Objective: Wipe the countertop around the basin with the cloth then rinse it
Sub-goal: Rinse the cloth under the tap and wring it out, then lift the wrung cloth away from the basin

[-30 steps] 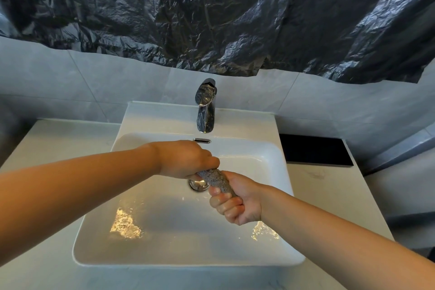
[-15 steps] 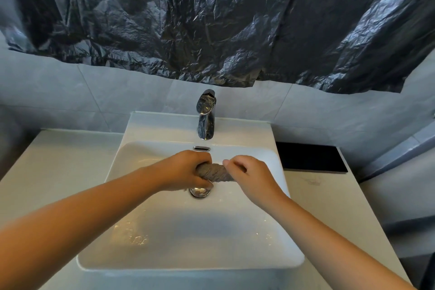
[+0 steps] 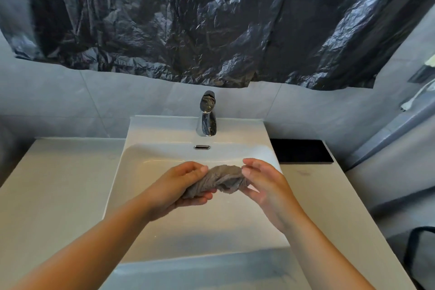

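Cloth [image 3: 220, 180] grey, crumpled, loosely bunched

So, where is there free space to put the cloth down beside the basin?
The countertop left of the basin is bare. On the right, the strip in front of the black panel is bare too. Crowded: over the basin, where the left hand and right hand hold the cloth, and by the tap.
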`<state>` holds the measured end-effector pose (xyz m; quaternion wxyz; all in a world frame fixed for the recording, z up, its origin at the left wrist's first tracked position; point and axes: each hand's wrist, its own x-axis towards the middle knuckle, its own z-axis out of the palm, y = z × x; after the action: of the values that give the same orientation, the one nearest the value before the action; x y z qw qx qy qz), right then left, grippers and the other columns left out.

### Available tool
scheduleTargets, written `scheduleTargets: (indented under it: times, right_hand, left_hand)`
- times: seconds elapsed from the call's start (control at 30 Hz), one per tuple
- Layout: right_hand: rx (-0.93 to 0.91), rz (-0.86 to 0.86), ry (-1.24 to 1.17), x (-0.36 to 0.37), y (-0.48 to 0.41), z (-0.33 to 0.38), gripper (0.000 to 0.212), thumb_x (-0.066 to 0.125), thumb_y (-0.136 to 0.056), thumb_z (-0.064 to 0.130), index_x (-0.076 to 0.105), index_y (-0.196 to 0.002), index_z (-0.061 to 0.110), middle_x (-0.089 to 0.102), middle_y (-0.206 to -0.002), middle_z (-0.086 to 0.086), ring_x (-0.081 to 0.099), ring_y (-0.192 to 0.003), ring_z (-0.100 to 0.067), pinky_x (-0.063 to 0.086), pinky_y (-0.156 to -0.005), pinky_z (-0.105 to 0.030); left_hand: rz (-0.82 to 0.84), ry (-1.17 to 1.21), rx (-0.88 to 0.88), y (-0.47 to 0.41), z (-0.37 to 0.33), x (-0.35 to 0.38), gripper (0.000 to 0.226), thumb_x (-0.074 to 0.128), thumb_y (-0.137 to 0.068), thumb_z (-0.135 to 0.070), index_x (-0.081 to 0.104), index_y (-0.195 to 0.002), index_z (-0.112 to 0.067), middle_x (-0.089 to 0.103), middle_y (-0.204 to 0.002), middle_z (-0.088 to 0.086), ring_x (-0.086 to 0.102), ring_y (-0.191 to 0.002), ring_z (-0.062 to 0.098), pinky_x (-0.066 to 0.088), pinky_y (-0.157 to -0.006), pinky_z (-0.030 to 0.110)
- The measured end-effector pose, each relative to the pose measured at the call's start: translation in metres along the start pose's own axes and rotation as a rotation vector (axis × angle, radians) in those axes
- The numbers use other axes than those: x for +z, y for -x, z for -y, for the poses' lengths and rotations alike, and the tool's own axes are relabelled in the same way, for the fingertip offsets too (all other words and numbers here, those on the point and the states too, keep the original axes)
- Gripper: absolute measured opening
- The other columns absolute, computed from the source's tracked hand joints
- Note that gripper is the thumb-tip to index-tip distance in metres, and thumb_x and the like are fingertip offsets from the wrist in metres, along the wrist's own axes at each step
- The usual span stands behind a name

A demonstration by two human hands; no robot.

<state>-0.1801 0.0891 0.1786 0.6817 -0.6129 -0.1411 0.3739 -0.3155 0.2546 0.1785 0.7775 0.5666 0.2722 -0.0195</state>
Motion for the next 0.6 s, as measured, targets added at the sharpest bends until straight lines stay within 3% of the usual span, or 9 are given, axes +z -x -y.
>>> scheduleTargets:
  times: [0.07,0.17,0.27,0.4,0.5,0.6]
  right_hand:
    - [0.125,-0.027,0.009,0.006,0.005,0.002,0.024,0.061,-0.090,0.028,0.065,-0.105,0.010,0.068,-0.101,-0.012,0.066,-0.096,-0.026,0.054,-0.087,-0.036]
    - [0.240,-0.034,0.092,0.013,0.014,0.001,0.033,0.057,-0.093,0.032,0.067,-0.106,0.004,0.070,-0.103,-0.017,0.068,-0.095,-0.028,0.056,-0.086,-0.035]
    - [0.095,-0.083,0.125,0.014,0.025,0.000,0.024,0.059,-0.091,0.022,0.067,-0.101,0.002,0.071,-0.099,-0.015,0.066,-0.094,-0.024,0.054,-0.088,-0.035]
    - [-0.162,-0.131,0.062,0.014,0.040,0.003,0.018,0.055,-0.090,0.003,0.065,-0.104,0.003,0.069,-0.099,-0.012,0.063,-0.096,-0.020,0.049,-0.091,-0.034]
    - [-0.186,-0.137,-0.061,0.012,0.049,0.010,0.019,0.053,-0.090,0.001,0.062,-0.107,0.001,0.068,-0.097,-0.011,0.064,-0.093,-0.020,0.053,-0.084,-0.033]
    - [-0.182,-0.144,-0.023,0.000,0.054,0.023,0.015,0.055,-0.090,0.007,0.063,-0.103,0.006,0.069,-0.090,-0.007,0.065,-0.087,-0.020,0.052,-0.074,-0.033]
  left_hand:
    - [-0.007,-0.112,0.074,0.006,-0.002,-0.001,0.026,0.057,-0.091,-0.030,0.058,-0.108,-0.010,0.072,-0.089,0.010,0.070,-0.082,0.026,0.058,-0.079,0.037]
    - [0.026,-0.287,0.208,0.015,-0.002,0.000,0.022,0.063,-0.089,-0.023,0.056,-0.108,-0.015,0.072,-0.089,0.012,0.068,-0.076,0.022,0.056,-0.069,0.027]
    - [0.053,-0.321,0.234,0.019,0.001,-0.003,0.022,0.063,-0.089,-0.021,0.061,-0.108,-0.012,0.070,-0.088,0.017,0.058,-0.072,0.022,0.049,-0.064,0.027]
    - [0.224,-0.203,0.081,0.018,0.004,-0.002,0.034,0.047,-0.096,-0.031,0.062,-0.111,-0.005,0.072,-0.099,0.014,0.067,-0.083,0.023,0.054,-0.084,0.037]
    - [0.278,-0.173,-0.014,0.013,0.004,0.009,0.044,0.039,-0.098,-0.041,0.061,-0.113,-0.006,0.071,-0.103,0.014,0.068,-0.085,0.022,0.055,-0.082,0.034]
    - [0.194,-0.340,0.115,0.007,0.003,0.021,0.057,0.047,-0.082,-0.069,0.063,-0.113,-0.024,0.069,-0.108,-0.007,0.065,-0.096,0.007,0.051,-0.089,0.030]
